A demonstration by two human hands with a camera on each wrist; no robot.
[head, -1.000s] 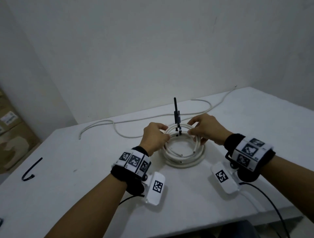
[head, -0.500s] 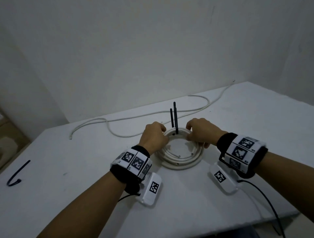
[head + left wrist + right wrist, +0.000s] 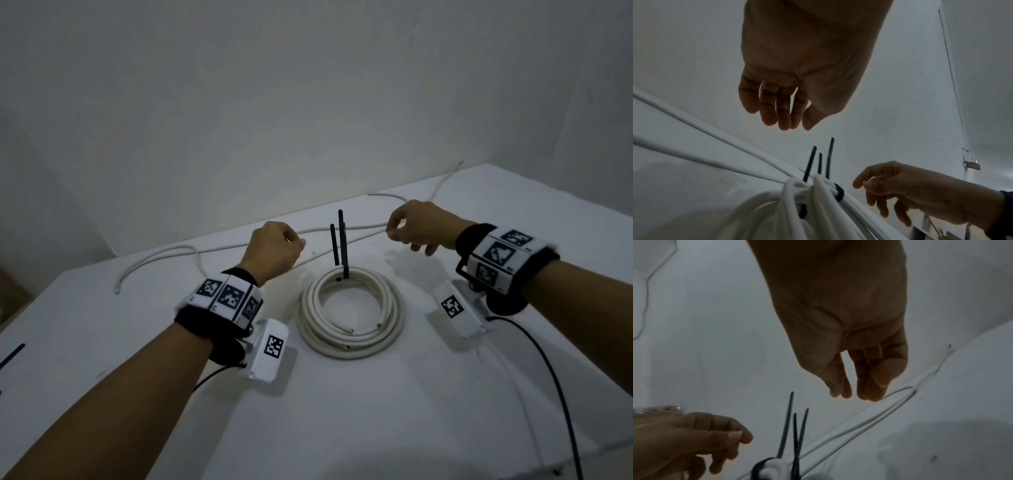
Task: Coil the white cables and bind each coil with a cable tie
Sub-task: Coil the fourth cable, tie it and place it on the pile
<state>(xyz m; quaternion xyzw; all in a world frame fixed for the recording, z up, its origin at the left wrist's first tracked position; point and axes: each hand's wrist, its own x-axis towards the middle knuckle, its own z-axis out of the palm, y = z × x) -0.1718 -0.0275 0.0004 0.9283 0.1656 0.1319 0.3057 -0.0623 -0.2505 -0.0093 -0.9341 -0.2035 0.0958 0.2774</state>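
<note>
A white cable coil (image 3: 351, 317) lies flat on the white table (image 3: 376, 411). Black cable ties (image 3: 341, 245) bind its far side, and their tails stand straight up. My left hand (image 3: 289, 245) hovers above and left of the ties with loosely curled fingers, holding nothing. To the right of the ties my right hand (image 3: 399, 233) hovers the same way, also holding nothing. The left wrist view shows my left hand (image 3: 783, 116) above the bound coil (image 3: 818, 203) and the ties (image 3: 820, 162). In the right wrist view my right hand (image 3: 855, 386) hangs relaxed over the ties (image 3: 795, 426).
A loose white cable (image 3: 164, 258) snakes along the back of the table behind both hands, up to the wall corner. Another black cable tie (image 3: 12, 354) lies at the table's far left edge. A black wire (image 3: 555, 387) trails from my right wrist camera.
Both hands have let go of the coil and the ties, risen, and moved apart to either side. The coil stays flat with the tie tails upright.
</note>
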